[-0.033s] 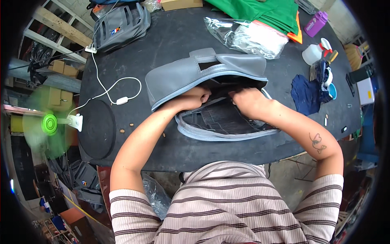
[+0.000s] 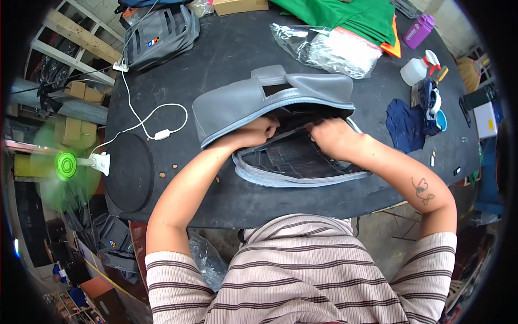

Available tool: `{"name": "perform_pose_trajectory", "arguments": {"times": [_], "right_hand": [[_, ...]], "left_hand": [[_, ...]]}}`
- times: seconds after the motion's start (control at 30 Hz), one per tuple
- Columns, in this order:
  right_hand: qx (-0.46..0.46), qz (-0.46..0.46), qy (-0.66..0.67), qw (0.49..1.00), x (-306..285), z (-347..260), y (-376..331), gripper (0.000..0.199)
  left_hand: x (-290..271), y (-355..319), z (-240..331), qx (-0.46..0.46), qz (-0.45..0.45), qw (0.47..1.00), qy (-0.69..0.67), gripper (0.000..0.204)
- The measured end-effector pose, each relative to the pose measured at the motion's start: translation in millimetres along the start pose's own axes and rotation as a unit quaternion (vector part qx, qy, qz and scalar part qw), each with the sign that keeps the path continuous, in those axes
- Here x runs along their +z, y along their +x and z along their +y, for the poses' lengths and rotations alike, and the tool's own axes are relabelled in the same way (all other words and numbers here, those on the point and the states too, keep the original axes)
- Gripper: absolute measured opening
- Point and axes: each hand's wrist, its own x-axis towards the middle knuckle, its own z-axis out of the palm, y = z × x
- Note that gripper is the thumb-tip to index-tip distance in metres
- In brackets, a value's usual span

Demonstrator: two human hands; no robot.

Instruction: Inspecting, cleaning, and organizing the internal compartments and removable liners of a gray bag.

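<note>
A grey backpack [image 2: 226, 105] lies on the black table in front of me, its zipped main compartment gaping open toward me. The dark lining [image 2: 294, 154] shows inside, with pocket-like panels. Both my hands reach into the opening. My left hand [image 2: 263, 128] is closed, its fingers curled under the raised upper side of the bag; what they grip is hidden. Opposite it, on the right of the opening, my right hand [image 2: 332, 136] is closed too, fingertips pinched at the dark inner lining. The lower zipped edge [image 2: 302, 181] rests on the table.
Another grey backpack [image 2: 162, 40] stands far left. A white cord [image 2: 162, 133] loops across the table toward a spinning green fan [image 2: 66, 164]. Clear plastic packaging [image 2: 334, 51], green cloth [image 2: 356, 19], a purple bottle [image 2: 419, 31], a spray bottle [image 2: 414, 71] and navy cloth [image 2: 406, 125] lie beyond and right.
</note>
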Motion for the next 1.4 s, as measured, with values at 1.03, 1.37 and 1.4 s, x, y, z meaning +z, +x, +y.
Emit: {"name": "perform_pose_trajectory", "arguments": {"times": [1.03, 1.37, 1.4], "right_hand": [[-0.080, 0.000, 0.172, 0.982, 37, -24, 44, 0.026], [-0.034, -0.137, 0.018, 0.990, -19, -26, 36, 0.033], [0.042, -0.142, 0.057, 0.987, -36, -27, 26, 0.030]], "left_hand": [[-3, -4, 0, -0.013, -0.024, 0.997, 0.076, 0.010], [-14, -15, 21, 0.043, 0.013, 0.995, 0.084, 0.012], [-20, -23, 27, -0.001, -0.017, 0.998, 0.063, 0.011]]}}
